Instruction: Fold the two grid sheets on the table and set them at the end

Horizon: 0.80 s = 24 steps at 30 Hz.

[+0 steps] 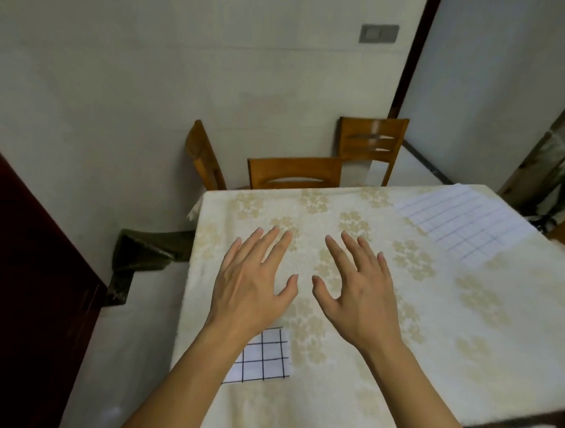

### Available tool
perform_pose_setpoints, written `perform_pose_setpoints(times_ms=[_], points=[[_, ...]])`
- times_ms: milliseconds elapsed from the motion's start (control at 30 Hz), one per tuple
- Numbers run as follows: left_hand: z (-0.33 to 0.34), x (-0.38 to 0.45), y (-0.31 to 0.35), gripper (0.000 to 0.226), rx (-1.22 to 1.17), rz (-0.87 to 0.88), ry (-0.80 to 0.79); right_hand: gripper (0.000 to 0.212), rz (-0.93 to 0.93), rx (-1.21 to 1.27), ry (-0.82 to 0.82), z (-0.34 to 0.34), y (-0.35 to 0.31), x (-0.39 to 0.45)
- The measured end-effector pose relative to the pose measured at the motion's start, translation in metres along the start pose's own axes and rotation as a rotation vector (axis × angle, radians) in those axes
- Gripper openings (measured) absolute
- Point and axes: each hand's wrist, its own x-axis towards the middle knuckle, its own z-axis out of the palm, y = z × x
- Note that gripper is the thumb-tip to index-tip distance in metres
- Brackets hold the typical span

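A small folded white sheet with a black grid [265, 356] lies near the table's left front edge, partly hidden under my left forearm. A larger white sheet with a thin dark grid [462, 221] lies flat at the far right corner of the table. My left hand [254, 278] and my right hand [359, 284] hover side by side over the middle of the table, palms down, fingers spread, holding nothing. Neither hand touches a sheet.
The table wears a cream cloth with pale flower prints [400, 320]. Three wooden chairs [293, 173] stand at its far side against a white wall. A dark wooden cabinet [22, 280] is at the left, and a dark cloth [146, 248] lies beside the table.
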Motion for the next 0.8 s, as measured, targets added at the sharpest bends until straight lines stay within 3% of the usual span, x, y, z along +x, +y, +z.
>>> perform_pose_setpoints(times_ms=[300,800], points=[[-0.004,0.015,0.059,0.065,0.004,0.158,0.061,0.067,0.149,-0.003,0.084,-0.054,0.039,-0.027],[0.012,-0.011,0.136,0.065,-0.314,0.563,-0.139,0.068,0.642,-0.157,0.299,-0.109,0.036,-0.134]])
